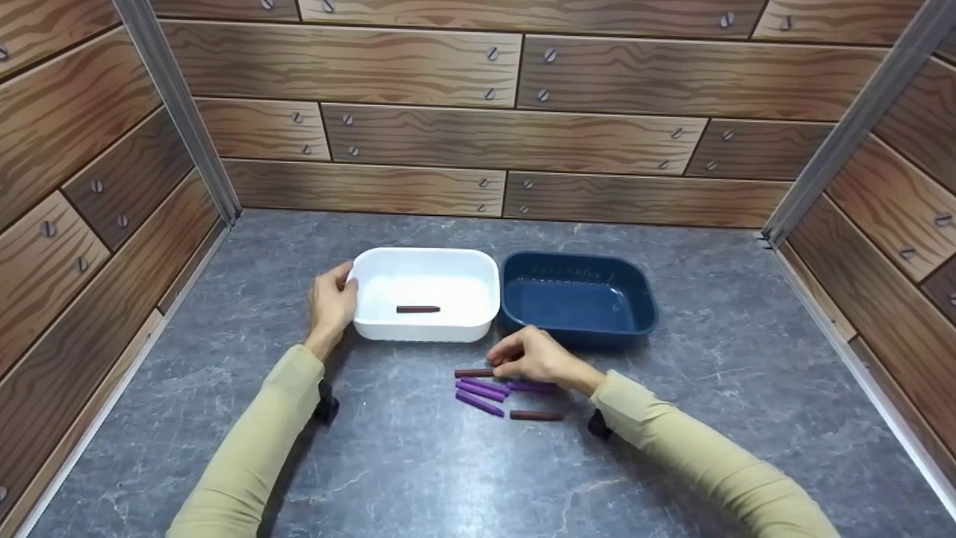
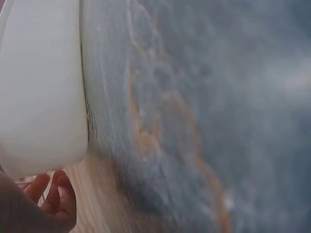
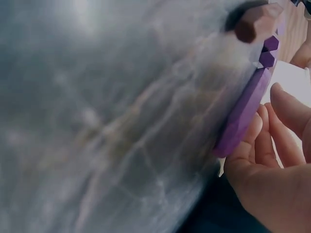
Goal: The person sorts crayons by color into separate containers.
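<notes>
My left hand holds the left end of a white rectangular container, its fingers bent against the end wall in the left wrist view. A brown crayon lies inside. My right hand is low over the crayons in front, thumb at the right end of another brown crayon. In the right wrist view a gap shows between thumb and fingers, beside a purple crayon. Several more purple crayons lie close by, with a brown crayon nearest me.
Touching the white container's right side stands a dark blue container with nothing visible inside. Both rest on a grey marbled tabletop. Wood-patterned panels enclose the back and sides, with metal posts at the corners.
</notes>
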Demonstrator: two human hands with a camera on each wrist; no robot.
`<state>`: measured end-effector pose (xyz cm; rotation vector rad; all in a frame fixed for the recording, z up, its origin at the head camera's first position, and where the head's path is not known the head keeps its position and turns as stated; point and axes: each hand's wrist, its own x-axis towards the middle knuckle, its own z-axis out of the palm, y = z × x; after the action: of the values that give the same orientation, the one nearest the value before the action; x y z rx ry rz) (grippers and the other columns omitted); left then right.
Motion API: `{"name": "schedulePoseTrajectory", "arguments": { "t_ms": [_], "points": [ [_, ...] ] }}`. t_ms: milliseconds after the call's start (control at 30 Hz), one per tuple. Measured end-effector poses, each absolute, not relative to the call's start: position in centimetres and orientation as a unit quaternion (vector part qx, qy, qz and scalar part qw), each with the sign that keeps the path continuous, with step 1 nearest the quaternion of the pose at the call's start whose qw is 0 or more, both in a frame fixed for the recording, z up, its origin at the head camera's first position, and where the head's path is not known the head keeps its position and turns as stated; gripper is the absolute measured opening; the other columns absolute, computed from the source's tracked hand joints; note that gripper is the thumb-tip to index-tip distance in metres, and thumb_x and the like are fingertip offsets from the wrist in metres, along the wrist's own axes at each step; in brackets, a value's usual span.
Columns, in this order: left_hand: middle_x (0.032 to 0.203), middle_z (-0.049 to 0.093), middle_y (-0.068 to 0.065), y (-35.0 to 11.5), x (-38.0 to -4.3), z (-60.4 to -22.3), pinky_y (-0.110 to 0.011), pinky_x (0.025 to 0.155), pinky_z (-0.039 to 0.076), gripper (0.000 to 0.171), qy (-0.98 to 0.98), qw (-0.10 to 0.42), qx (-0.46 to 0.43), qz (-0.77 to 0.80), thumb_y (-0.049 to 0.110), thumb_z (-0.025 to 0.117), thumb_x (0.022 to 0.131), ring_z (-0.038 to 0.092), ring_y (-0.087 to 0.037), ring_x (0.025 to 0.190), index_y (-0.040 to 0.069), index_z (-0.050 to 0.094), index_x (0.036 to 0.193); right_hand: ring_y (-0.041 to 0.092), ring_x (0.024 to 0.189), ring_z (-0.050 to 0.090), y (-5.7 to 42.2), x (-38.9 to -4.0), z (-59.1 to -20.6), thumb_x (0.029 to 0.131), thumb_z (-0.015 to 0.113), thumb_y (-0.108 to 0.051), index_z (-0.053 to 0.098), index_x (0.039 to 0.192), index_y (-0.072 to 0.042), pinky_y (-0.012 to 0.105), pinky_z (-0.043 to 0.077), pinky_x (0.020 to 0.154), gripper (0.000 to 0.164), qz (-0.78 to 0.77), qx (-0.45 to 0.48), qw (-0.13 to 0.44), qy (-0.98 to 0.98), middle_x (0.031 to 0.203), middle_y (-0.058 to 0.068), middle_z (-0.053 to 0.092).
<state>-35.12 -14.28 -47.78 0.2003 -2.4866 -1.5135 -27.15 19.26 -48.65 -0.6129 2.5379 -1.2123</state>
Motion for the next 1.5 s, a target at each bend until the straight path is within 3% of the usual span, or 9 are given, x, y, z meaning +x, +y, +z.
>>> {"name": "schedulePoseTrajectory", "arguments": {
  "t_ms": [433,1500],
  "points": [
    [0.134,0.061,-0.017,-14.5,-35.1,-47.9,-0.041,0.098,0.050,0.041,-0.847,0.113,0.069,-0.515,0.011,0.049,0.100,0.061,-0.029,0.118,0.005,0.054,0.140,0.004,0.071,0.063,18.6,-27.1,-48.9,0.077,0.082,-0.009,0.079,0.092,-0.011,0.018,0.050,0.063,0.015,-0.367,-0.220,0.109,0.897,0.080,0.001,0.075],
    [0.132,0.063,-0.016,-14.3,-35.1,-47.7,-0.042,0.095,0.051,0.041,-0.853,0.121,0.068,-0.502,0.012,0.050,0.099,0.062,-0.028,0.115,0.006,0.054,0.139,0.006,0.074,0.060,18.1,-26.7,-48.1,0.086,0.075,-0.013,0.079,0.094,-0.015,0.021,0.049,0.067,0.009,-0.408,-0.208,0.113,0.882,0.089,0.000,0.076]
  ]
}}
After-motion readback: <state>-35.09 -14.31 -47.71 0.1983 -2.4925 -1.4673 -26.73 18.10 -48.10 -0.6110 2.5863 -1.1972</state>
